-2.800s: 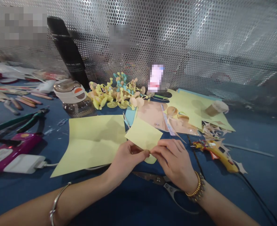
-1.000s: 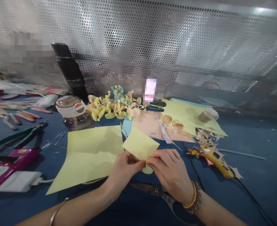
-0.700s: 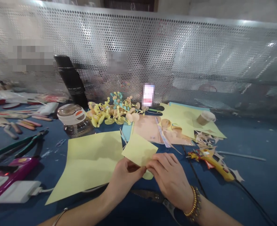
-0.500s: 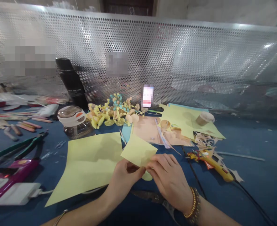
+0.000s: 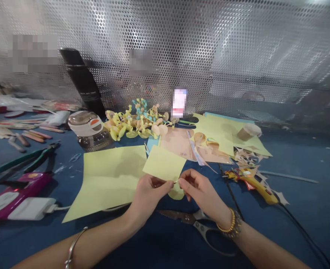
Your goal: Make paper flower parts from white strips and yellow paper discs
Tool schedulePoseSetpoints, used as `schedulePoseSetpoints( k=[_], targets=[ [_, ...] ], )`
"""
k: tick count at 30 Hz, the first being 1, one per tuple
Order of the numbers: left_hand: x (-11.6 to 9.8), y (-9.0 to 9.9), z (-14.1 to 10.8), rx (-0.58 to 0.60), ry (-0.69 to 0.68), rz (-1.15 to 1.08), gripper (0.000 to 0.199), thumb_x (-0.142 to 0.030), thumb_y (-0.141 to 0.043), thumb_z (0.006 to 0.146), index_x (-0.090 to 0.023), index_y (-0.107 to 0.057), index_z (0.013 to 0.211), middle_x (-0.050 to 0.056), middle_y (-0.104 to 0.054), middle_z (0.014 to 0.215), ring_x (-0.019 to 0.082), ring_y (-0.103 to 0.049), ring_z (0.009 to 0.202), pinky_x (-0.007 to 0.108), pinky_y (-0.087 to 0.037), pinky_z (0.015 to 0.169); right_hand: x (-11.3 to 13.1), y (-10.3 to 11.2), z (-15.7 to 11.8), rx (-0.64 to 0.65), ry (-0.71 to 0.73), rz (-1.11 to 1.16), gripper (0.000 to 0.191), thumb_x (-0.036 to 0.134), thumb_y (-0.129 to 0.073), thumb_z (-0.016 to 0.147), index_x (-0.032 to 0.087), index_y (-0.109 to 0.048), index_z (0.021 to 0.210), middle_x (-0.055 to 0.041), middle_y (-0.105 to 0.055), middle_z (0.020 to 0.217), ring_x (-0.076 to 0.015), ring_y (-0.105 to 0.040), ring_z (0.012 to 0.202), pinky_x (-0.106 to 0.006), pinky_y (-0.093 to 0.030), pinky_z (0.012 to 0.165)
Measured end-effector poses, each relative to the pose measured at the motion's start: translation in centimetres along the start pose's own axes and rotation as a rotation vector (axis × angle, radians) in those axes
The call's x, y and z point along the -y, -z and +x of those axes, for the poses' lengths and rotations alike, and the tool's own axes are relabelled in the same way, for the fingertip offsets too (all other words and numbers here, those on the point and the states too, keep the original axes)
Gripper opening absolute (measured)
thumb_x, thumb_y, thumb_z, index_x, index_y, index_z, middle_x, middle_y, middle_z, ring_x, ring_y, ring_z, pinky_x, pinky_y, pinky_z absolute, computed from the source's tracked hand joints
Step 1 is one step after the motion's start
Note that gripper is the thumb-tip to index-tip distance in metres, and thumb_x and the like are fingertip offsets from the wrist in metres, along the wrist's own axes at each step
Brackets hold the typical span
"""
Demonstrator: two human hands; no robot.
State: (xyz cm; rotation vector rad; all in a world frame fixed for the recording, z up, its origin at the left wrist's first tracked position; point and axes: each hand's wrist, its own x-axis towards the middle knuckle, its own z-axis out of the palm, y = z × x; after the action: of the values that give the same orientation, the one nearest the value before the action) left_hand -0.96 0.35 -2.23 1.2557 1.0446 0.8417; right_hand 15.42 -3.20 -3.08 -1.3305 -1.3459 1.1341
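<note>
Left hand [image 5: 151,194] and right hand [image 5: 201,190] meet at lower centre, both pinching the bottom edge of a small pale yellow paper square [image 5: 163,164]: thumb against fingers on each, fingertips nearly touching, not spread. The square is held up, tilted, over the edge of a large pale yellow paper sheet [image 5: 109,179]. A curved pale yellow paper piece [image 5: 176,193] shows just below the pinch (exact link to the square is hidden by the fingers). Steel scissors with open loop handles [image 5: 218,239] lie just below the right hand, on a dark blue work mat [image 5: 302,157].

Upper centre: a cluster of curled yellow and blue paper flowers [image 5: 137,125], a peach paper sheet [image 5: 178,145] and star-edged paper offcuts [image 5: 246,158] to the right. A yellow hot glue gun [image 5: 251,185] sits right of the hands. Left side: green-handled pliers [image 5: 22,162], a pink device [image 5: 16,194] and a white charger [image 5: 32,208]. A perforated metal screen [image 5: 209,56] runs along the back.
</note>
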Motion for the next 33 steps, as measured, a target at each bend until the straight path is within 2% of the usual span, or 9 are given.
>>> schedulePoseSetpoints(
  k=[5,9,14,20,26,33],
  targets=[
    [0.0,0.0,-0.1,0.065,-0.014,-0.037,0.012,-0.026,-0.07,0.075,-0.015,-0.072,0.079,0.004,-0.076,0.077,0.021,-0.069,0.079,0.027,-0.052,0.068,0.2,-0.1,-0.2,-0.011,0.016,-0.089,0.025,0.041,-0.061,0.085,0.017,-0.059,0.078,0.0014,-0.056,0.068,-0.0075,-0.046,0.048,-0.021,-0.039,0.044],
    [-0.1,0.0,-0.1,0.052,-0.023,0.027,0.011,-0.025,-0.07,0.076,-0.015,-0.071,0.072,0.004,-0.074,0.072,0.02,-0.069,0.077,0.026,-0.053,0.068,0.3,-0.1,-0.1,-0.024,0.014,-0.121,0.024,0.039,-0.061,0.085,0.017,-0.059,0.075,0.0009,-0.058,0.068,-0.0075,-0.045,0.047,-0.021,-0.038,0.045],
    [0.6,0.1,0.1,0.016,-0.04,0.03,0.013,-0.028,-0.069,0.076,-0.015,-0.07,0.08,0.003,-0.073,0.074,0.017,-0.067,0.072,0.025,-0.051,0.065,0.1,-0.1,0.0,-0.002,-0.064,-0.067,0.025,0.04,-0.06,0.085,0.017,-0.058,0.074,0.0032,-0.054,0.063,-0.0074,-0.045,0.048,-0.02,-0.039,0.045],
    [1.1,0.1,0.3,-0.01,-0.031,0.062,0.015,-0.029,-0.071,0.074,-0.015,-0.067,0.073,0.001,-0.067,0.066,0.014,-0.062,0.064,0.023,-0.048,0.059,-0.2,-0.1,0.0,0.004,-0.096,-0.015,0.026,0.042,-0.061,0.084,0.016,-0.058,0.077,0.0031,-0.054,0.065,-0.0062,-0.044,0.048,-0.018,-0.039,0.044],
    [1.1,0.1,0.2,0.0,-0.009,0.047,0.018,-0.029,-0.071,0.074,-0.014,-0.069,0.082,0.003,-0.069,0.071,0.016,-0.064,0.068,0.025,-0.049,0.061,0.0,0.0,-0.1,0.015,-0.094,-0.059,0.027,0.042,-0.06,0.086,0.016,-0.059,0.078,0.0032,-0.054,0.065,-0.0056,-0.046,0.046,-0.019,-0.038,0.043],
    [1.4,0.1,0.2,0.036,-0.08,0.045,0.017,-0.027,-0.069,0.077,-0.015,-0.071,0.088,0.004,-0.074,0.081,0.018,-0.067,0.075,0.027,-0.052,0.068,-0.1,-0.2,-0.1,-0.007,-0.137,-0.021,0.026,0.04,-0.06,0.085,0.017,-0.056,0.073,0.0055,-0.051,0.059,-0.0054,-0.045,0.043,-0.019,-0.037,0.043]
  ],
)
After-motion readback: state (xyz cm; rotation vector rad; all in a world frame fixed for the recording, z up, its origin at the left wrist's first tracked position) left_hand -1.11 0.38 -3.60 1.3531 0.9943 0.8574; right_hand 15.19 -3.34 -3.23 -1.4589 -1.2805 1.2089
